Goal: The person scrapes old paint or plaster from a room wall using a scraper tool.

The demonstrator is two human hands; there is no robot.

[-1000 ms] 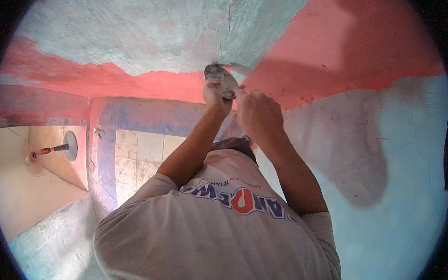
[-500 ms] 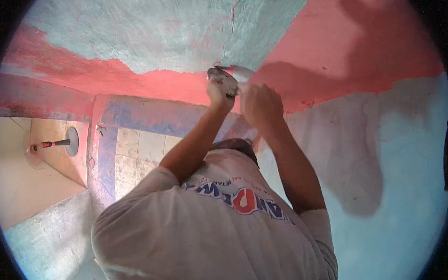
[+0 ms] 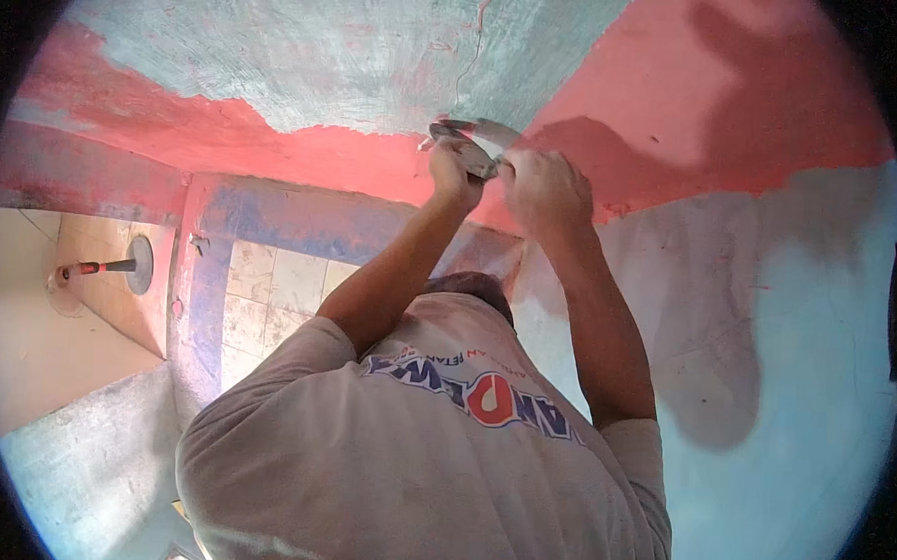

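While both arms are stretched up toward the wall, a metal trowel (image 3: 471, 144) is gripped in the left hand (image 3: 457, 173), whose fingers are closed around its handle. The right hand (image 3: 539, 187) is curled just beside it, with its fingertips at the blade; whether they press on the blade or only touch it cannot be told. The trowel's blade is laid flat against the surface, right at the edge where the grey plaster (image 3: 339, 45) meets the pink coat (image 3: 697, 91). A pale T-shirt (image 3: 411, 459) with a printed emblem across it is seen filling the lower middle of the view, and a head of dark hair (image 3: 473, 284) is partly hidden behind the forearms. To the left, a tiled wall (image 3: 267, 302) is framed by a blue-painted band (image 3: 203, 289). Further left, a red-handled fitting (image 3: 99, 267) is seen sticking out from a beige wall (image 3: 36, 332), well apart from the hands.
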